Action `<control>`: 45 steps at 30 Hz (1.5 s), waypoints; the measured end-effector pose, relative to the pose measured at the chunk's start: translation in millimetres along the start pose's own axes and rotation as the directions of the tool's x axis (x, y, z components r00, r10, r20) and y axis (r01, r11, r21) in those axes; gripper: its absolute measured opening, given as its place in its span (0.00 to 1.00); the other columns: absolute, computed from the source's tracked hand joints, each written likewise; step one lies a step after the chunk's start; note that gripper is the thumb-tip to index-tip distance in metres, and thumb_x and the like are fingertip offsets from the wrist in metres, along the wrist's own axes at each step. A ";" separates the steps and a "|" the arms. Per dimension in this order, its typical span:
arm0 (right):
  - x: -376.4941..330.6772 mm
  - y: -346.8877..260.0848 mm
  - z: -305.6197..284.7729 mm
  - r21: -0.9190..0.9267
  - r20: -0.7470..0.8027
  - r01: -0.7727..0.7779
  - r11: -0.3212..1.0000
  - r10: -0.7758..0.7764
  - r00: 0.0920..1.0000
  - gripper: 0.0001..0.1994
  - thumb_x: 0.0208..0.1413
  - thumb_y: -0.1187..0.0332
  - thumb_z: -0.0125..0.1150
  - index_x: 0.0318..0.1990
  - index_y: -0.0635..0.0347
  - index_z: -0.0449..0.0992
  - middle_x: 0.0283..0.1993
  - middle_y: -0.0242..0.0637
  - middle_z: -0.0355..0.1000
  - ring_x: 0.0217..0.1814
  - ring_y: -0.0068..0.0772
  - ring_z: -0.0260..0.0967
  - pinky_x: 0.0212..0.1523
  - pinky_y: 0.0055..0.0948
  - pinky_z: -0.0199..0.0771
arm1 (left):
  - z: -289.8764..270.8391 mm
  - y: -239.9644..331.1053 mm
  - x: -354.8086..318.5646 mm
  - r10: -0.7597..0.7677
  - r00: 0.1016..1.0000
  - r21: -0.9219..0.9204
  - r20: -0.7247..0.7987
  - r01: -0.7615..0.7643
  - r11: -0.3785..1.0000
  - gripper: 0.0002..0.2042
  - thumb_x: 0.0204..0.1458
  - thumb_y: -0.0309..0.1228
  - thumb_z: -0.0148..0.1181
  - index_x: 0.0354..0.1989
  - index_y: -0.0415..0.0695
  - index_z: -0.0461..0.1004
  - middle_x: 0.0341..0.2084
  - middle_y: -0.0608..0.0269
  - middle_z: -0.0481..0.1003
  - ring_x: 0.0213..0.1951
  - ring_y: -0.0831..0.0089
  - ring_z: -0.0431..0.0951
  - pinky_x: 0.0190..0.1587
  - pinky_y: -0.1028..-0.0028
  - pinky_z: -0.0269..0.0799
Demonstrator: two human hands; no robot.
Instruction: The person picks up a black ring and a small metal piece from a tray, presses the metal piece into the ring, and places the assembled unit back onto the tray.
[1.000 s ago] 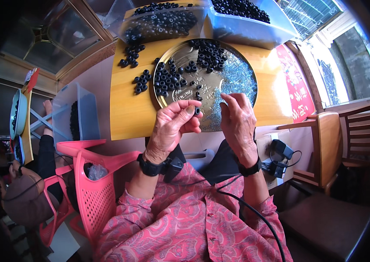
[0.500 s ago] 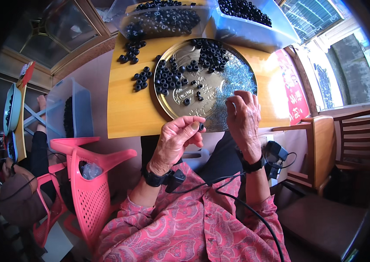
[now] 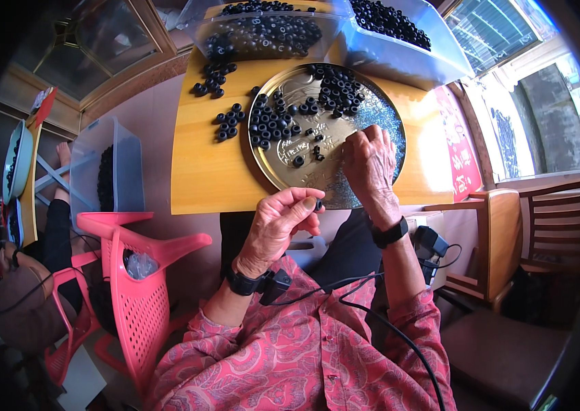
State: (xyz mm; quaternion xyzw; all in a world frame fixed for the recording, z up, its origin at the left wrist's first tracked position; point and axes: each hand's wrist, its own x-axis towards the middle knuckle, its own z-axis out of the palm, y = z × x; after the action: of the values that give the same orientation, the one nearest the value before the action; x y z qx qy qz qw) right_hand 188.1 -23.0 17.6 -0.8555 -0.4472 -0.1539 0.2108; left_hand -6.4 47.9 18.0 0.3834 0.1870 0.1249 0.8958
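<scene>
Between the thumb and forefinger of my left hand (image 3: 278,220) is a small black ring-shaped piece (image 3: 318,204), held just in front of the table's near edge. My right hand (image 3: 371,164) reaches over the right part of a round gold-coloured tray (image 3: 273,172). Its fingers are bent down and drawn together at the edge of a spread of tiny clear bluish pieces (image 3: 365,115); whatever is between the fingertips is hidden. More black ring-shaped pieces (image 3: 339,89) lie heaped at the tray's far side, with others loose on its left.
Two clear plastic bins, one at the back left (image 3: 262,41) and one at the back right (image 3: 399,51), hold many black pieces. Small groups of black pieces (image 3: 230,122) lie on the wooden table (image 3: 201,171). A pink chair (image 3: 143,294) stands at left; another person sits beyond it.
My right hand has moved a little left and farther in over the tray, its fingertips now lower among the clear pieces. My left hand keeps its hold on the black piece.
</scene>
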 end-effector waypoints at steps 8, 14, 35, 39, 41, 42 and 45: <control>-14.2 5.6 -14.2 0.343 -0.083 -0.068 0.937 0.102 0.991 0.04 0.53 0.74 0.58 0.32 0.62 0.69 0.31 0.46 0.67 0.33 0.48 0.68 0.34 0.41 0.67 | -0.5 -2.1 -1.2 -0.018 1.000 0.003 -0.005 0.018 1.000 0.12 0.59 0.30 0.55 0.47 0.35 0.73 0.32 0.60 0.77 0.28 0.79 0.76 0.33 0.76 0.77; -26.2 11.8 -26.9 0.592 0.099 -0.268 0.760 0.261 0.960 0.03 0.52 0.75 0.59 0.32 0.61 0.71 0.24 0.45 0.71 0.24 0.44 0.72 0.28 0.37 0.70 | 3.1 -4.0 -0.2 -0.011 1.000 0.015 0.004 0.011 1.000 0.12 0.59 0.30 0.55 0.47 0.36 0.74 0.32 0.60 0.77 0.29 0.79 0.76 0.33 0.76 0.77; -26.0 2.8 -30.0 0.182 0.136 -0.046 0.982 0.021 0.990 0.05 0.49 0.72 0.61 0.35 0.57 0.76 0.37 0.42 0.68 0.34 0.47 0.71 0.33 0.42 0.71 | 5.0 -5.4 -4.1 -0.026 1.000 0.027 -0.011 0.027 0.999 0.12 0.59 0.31 0.56 0.46 0.36 0.74 0.32 0.60 0.76 0.29 0.79 0.76 0.33 0.77 0.76; -23.0 4.8 -27.1 0.214 0.066 -0.079 0.974 0.067 0.996 0.03 0.49 0.72 0.60 0.32 0.57 0.76 0.36 0.42 0.68 0.33 0.48 0.71 0.32 0.42 0.71 | 4.1 -6.0 -2.6 -0.029 1.000 0.012 0.002 0.029 1.000 0.12 0.59 0.31 0.56 0.46 0.36 0.74 0.32 0.60 0.77 0.29 0.79 0.76 0.33 0.77 0.76; -18.9 1.1 -27.4 0.221 0.047 -0.091 0.971 0.083 0.995 0.02 0.49 0.73 0.60 0.31 0.57 0.76 0.35 0.42 0.68 0.33 0.48 0.70 0.32 0.43 0.71 | 3.4 -5.6 -3.5 -0.033 0.999 0.007 0.002 0.033 0.999 0.12 0.59 0.31 0.56 0.47 0.36 0.73 0.32 0.61 0.77 0.29 0.79 0.76 0.33 0.77 0.76; -15.7 -1.1 -27.7 0.225 0.043 -0.102 0.969 0.095 0.995 0.02 0.49 0.72 0.60 0.32 0.57 0.77 0.35 0.42 0.68 0.33 0.47 0.70 0.33 0.42 0.70 | 3.3 -5.3 -3.4 -0.033 0.999 0.006 0.003 0.033 0.999 0.12 0.59 0.31 0.56 0.47 0.36 0.73 0.32 0.61 0.77 0.29 0.79 0.76 0.33 0.77 0.76; -9.0 0.4 -20.2 0.172 0.063 -0.091 0.981 0.081 0.995 0.04 0.49 0.72 0.59 0.33 0.56 0.78 0.35 0.42 0.67 0.35 0.47 0.70 0.34 0.42 0.70 | 2.8 -5.0 -2.8 -0.035 0.999 0.009 0.008 0.035 0.999 0.12 0.59 0.31 0.56 0.47 0.36 0.73 0.32 0.60 0.77 0.29 0.79 0.76 0.33 0.77 0.76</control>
State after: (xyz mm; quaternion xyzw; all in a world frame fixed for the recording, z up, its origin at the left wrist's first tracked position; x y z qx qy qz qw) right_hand 182.0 -39.5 30.8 -0.8562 -0.4273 -0.0810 0.2788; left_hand -7.3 41.8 16.7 0.3844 0.1906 0.1070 0.8969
